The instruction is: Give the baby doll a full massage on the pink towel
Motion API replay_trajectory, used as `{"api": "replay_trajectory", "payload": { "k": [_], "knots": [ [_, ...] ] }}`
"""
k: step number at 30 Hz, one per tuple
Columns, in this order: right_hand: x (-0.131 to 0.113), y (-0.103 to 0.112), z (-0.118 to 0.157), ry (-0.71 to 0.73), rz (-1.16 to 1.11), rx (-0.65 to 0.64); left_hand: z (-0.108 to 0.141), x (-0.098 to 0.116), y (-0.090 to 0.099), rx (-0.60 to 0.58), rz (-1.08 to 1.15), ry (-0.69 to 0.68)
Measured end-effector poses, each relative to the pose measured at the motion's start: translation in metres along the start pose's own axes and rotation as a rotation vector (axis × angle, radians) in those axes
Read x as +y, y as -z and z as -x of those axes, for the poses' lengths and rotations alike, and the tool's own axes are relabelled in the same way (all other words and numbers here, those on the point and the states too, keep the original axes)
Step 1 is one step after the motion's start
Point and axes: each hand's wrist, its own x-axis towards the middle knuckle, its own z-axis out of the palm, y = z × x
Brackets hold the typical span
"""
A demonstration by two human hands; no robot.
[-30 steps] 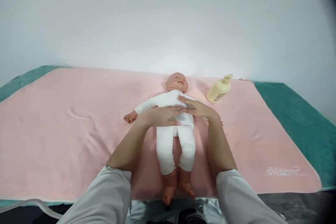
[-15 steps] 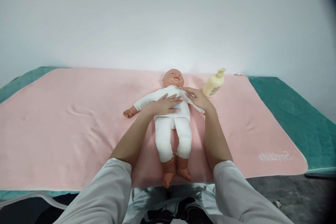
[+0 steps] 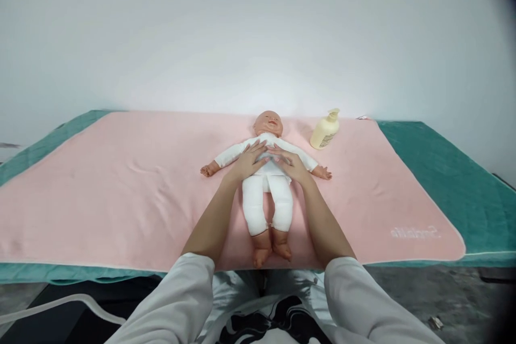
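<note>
A baby doll (image 3: 267, 215) in a white suit lies on its back, its head away from me and its arms spread. My left hand (image 3: 249, 161) rests on the left side of the doll's chest with the fingers spread. On the right side of the chest lies my right hand (image 3: 291, 163), fingers apart as well. The fingertips of both hands almost meet at the middle of the chest. Neither hand grips anything.
A pink blanket (image 3: 161, 193) lies under the doll, over a green cover (image 3: 447, 172). Right of the doll's head stands a pale yellow pump bottle (image 3: 324, 132). Behind is a white wall (image 3: 242, 32). A pale hose (image 3: 86, 299) is at the lower left.
My right hand has moved from the doll's shoulder inward and down onto the chest, uncovering the doll's arm. My left hand has moved slightly left on the chest. The view has shifted a little.
</note>
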Motion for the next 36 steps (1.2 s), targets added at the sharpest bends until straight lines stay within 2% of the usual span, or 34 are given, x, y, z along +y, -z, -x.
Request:
{"api": "replay_trajectory", "payload": {
  "k": [6, 10, 15, 19, 24, 33, 36],
  "knots": [
    [-0.012, -0.013, 0.001, 0.04, 0.045, -0.146, 0.003, -0.018, -0.007, 0.192, 0.029, 0.174],
    [0.0, -0.012, -0.005, 0.063, 0.162, -0.236, 0.0, -0.023, -0.012, 0.263, 0.025, 0.166],
    [0.017, -0.005, -0.015, 0.055, 0.277, -0.257, -0.001, -0.026, -0.016, 0.283, 0.037, 0.162],
    [0.026, -0.003, -0.02, 0.013, 0.394, -0.235, 0.0, -0.025, -0.016, 0.285, 0.039, 0.166],
    [0.034, -0.004, -0.02, -0.114, 0.524, -0.136, 0.002, -0.023, -0.014, 0.269, 0.031, 0.158],
    [0.031, -0.008, -0.013, -0.271, 0.682, -0.012, 0.005, -0.017, -0.009, 0.224, 0.047, 0.16],
    [0.033, -0.009, -0.01, -0.283, 0.71, 0.055, 0.009, -0.009, -0.003, 0.254, 0.095, 0.127]
  ]
}}
